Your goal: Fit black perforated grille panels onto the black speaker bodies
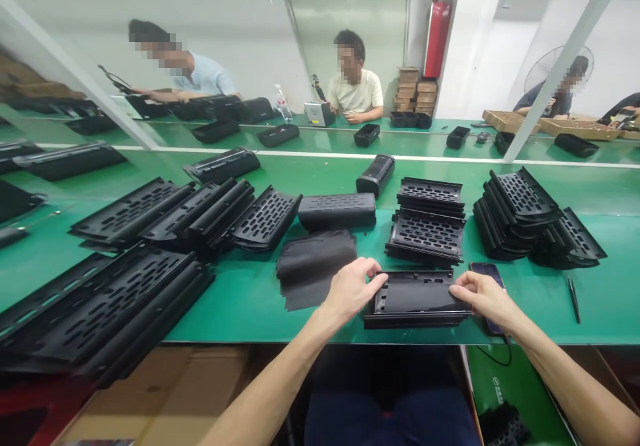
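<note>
The slotted panel (415, 322) is right in front of me, near the close edge of the worktop (240, 319), with a dark sheet (420, 293) lying in its hollow. I judge that I am at the placing step, lining the sheet up over the slots.

My left hand (361, 283) is at the panel's far left corner, thumb and forefinger partly closed with a small gap between them; I can't tell whether they pinch anything. My right hand (479, 294) is at the other end, half curled, its thumb at the sheet's right edge and the other fingers partly hidden, so I can't tell how firmly it grips.

Slots show bare at the panel's left end and some along its far side, so the sheet does not seem to cover everything. To my mind the next move calls for light fingertips: ease the sheet square, then smooth it down without creasing it, the panel kept steady.

More loose sheets (317, 266) lie in a pile left of the panel, and a stack of panels (427, 236) stands just beyond it.
</note>
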Tool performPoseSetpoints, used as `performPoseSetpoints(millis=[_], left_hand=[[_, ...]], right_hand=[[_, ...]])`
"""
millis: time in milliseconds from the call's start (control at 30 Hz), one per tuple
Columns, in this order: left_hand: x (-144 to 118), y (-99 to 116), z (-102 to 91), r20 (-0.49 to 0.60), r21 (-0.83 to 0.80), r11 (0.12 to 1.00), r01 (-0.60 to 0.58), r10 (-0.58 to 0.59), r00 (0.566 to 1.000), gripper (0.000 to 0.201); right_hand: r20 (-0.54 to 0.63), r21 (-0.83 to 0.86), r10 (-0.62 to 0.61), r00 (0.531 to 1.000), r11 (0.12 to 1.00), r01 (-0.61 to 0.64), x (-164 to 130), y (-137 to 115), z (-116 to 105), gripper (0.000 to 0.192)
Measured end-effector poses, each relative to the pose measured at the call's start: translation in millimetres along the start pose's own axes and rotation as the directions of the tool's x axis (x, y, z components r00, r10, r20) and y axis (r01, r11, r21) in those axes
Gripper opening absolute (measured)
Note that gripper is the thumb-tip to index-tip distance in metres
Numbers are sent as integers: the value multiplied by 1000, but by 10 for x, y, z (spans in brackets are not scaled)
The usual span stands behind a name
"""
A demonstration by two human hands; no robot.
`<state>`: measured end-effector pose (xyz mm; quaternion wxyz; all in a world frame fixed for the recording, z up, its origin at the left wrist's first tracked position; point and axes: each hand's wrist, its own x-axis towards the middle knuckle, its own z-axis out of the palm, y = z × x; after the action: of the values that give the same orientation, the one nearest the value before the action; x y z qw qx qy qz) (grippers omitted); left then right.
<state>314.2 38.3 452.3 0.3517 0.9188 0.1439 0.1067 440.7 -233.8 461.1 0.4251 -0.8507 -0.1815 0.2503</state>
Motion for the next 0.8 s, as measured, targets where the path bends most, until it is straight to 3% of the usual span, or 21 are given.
performPoseSetpoints(millis=[167,333,467,600,800], left_hand=[[-7,43,-24,-99,-297,954,-32,3,995,16],[-28,117,-138,-23,-615,783,97,-141,990,32],[-109,82,-205,-72,-701,711,49,-140,988,35],[-257,28,-256,-50,-786,616,55,-151,987,36],[-481,-66,-259,-126,-809,587,1,-175,977,34]], right_hand=[[-75,133,-29,997,990,38,-14,-83,61,48],[-82,197,-100,992,974,114,1,-278,90,55],[-93,193,-152,984,967,168,33,-393,170,59],[-74,194,-178,981,963,189,-2,-431,250,63],[-53,184,-269,962,944,274,-114,-452,314,59]])
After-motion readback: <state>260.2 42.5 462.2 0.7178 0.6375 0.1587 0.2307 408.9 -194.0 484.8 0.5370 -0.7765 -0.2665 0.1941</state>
